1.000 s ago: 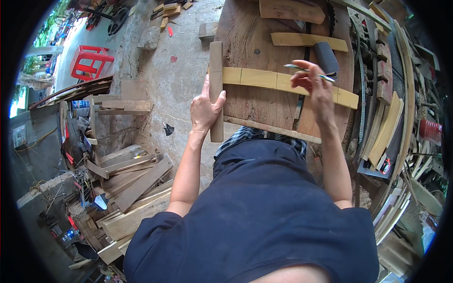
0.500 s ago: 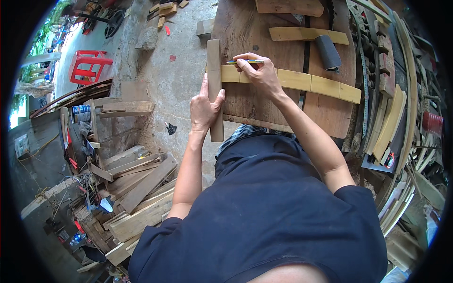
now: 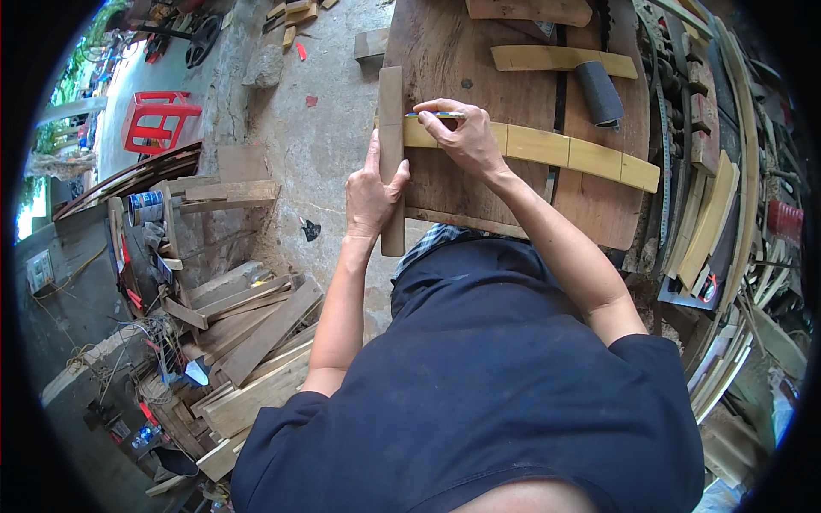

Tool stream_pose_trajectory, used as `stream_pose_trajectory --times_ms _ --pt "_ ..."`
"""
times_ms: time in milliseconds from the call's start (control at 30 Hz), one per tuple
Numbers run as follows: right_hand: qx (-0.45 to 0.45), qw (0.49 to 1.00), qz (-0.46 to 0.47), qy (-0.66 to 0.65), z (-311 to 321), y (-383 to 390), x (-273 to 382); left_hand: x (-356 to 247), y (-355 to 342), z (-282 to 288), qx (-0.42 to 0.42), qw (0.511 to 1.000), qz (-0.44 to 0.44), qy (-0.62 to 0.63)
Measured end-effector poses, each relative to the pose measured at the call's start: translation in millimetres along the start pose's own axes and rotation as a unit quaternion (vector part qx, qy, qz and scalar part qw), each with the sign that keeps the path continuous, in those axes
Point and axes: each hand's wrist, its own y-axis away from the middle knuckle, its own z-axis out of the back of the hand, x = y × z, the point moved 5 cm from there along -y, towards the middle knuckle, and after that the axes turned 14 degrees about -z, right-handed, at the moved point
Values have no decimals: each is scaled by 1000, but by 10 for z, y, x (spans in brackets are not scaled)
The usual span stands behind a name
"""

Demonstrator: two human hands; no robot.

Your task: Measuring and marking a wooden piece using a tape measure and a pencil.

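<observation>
A straight brown wooden strip lies crosswise over the left end of a long, pale yellow, slightly curved wooden slat. My left hand grips the strip, thumb along its right side and fingers along its left. Between the fingers of my right hand is a pencil, its tip beside the strip's right edge, close to the slat's far edge. Several thin lines cross the slat, dividing it into sections. Both pieces rest on a brown wooden tabletop.
On the tabletop's far side are a shorter yellow slat, a dark grey roll and a thick wooden piece. Timber and clamps crowd the right. Scrap boards pile up at lower left; a red plastic stool stands beyond.
My right hand and the pencil have shifted slightly left and nearer to me, bringing the tip closer to the brown strip. My left hand keeps its hold on the strip.
</observation>
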Motion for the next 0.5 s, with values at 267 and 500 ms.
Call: stream_pose_trajectory --times_ms 267,500 --pt "-22 999 15 31 -27 -8 -1 16 -10 9 23 1000 -5 -15" --pt "-40 997 25 57 -46 -16 -6 22 -12 3 21 1000 -14 -18"
